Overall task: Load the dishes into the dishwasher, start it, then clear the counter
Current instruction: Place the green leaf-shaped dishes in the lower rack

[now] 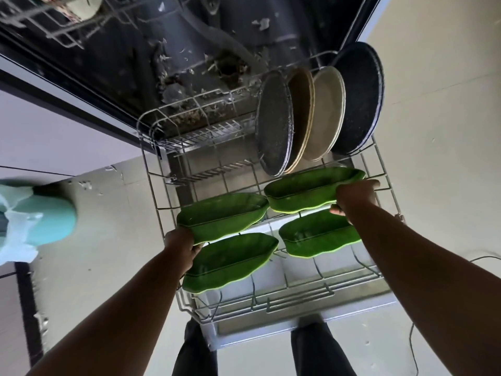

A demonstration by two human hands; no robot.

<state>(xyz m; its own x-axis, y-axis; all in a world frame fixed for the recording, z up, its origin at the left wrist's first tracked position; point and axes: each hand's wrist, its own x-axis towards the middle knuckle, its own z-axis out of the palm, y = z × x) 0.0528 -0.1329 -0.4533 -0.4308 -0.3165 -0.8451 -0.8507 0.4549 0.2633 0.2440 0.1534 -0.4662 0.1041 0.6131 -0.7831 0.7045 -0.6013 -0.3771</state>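
Green, glossy, leaf-shaped dishes fill the near half of what I see, four of them across the pulled-out grey wire dishwasher rack (151, 185). Far off to the left of my left hand (180, 244) sits a pale turquoise rounded container (47, 217) with a crumpled clear plastic bag (15, 237) draped at its left, both on the light floor. My left hand grips the near left end of the far-left green leaf-shaped dish (222, 214), fingers curled under its edge. Just below that hand, touching close to it, lies the near-left green leaf-shaped dish (230, 263), resting on the rack's wires. Between my two hands, on the near right side, rests the near-right green leaf-shaped dish (320, 237). My right hand (353, 195) clasps the right end of the far-right green leaf-shaped dish (306, 189), thumb beneath the rim and the knuckles over it. Beyond my right hand four round plates stand upright on edge in the rack's slots: a dark speckled plate (273, 131), a tan plate (302, 118), a cream plate (325, 115) and a large dark blue-rimmed plate (357, 101), each overlapping the next. To the right of that hand a thin dark cable (412, 346) trails over the floor.
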